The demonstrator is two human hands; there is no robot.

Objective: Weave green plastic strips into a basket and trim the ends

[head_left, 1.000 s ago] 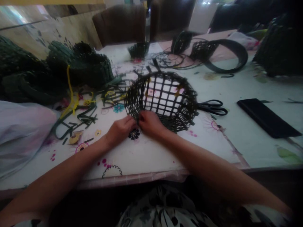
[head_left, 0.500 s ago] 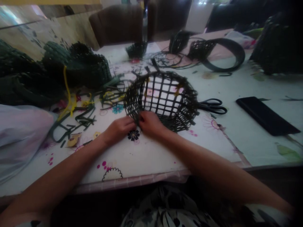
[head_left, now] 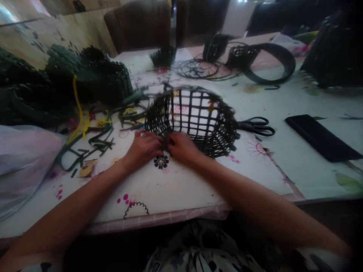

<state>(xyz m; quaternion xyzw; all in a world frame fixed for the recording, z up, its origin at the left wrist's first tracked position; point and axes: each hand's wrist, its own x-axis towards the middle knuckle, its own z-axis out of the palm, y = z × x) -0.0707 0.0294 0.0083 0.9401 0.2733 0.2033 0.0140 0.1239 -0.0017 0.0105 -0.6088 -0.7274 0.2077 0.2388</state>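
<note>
A dark green woven basket (head_left: 227, 128) with an open-grid bottom lies on the table in front of me, its mouth tilted toward me. My left hand (head_left: 144, 146) is at its near left rim, fingers curled round the edge. Beside it my right hand (head_left: 181, 145) pinches the same rim, and the fingertips of both almost meet. What exactly lies between the fingertips is hidden. Black-handled scissors (head_left: 259, 126) stick out from the basket's right side, their blades out of sight.
Cut green strips (head_left: 103, 145) and yellow ties (head_left: 82, 121) litter the left, near a white plastic bag (head_left: 25, 162). Dark woven baskets (head_left: 93, 79) are piled behind them. A black phone-like slab (head_left: 323, 138) lies right; a coiled band roll (head_left: 286, 64) stands at the back.
The basket has turned and tipped slightly, and the loose strip ends at its far rim have shifted. My left hand has spread a little and moved left; my right hand stays at the rim.
</note>
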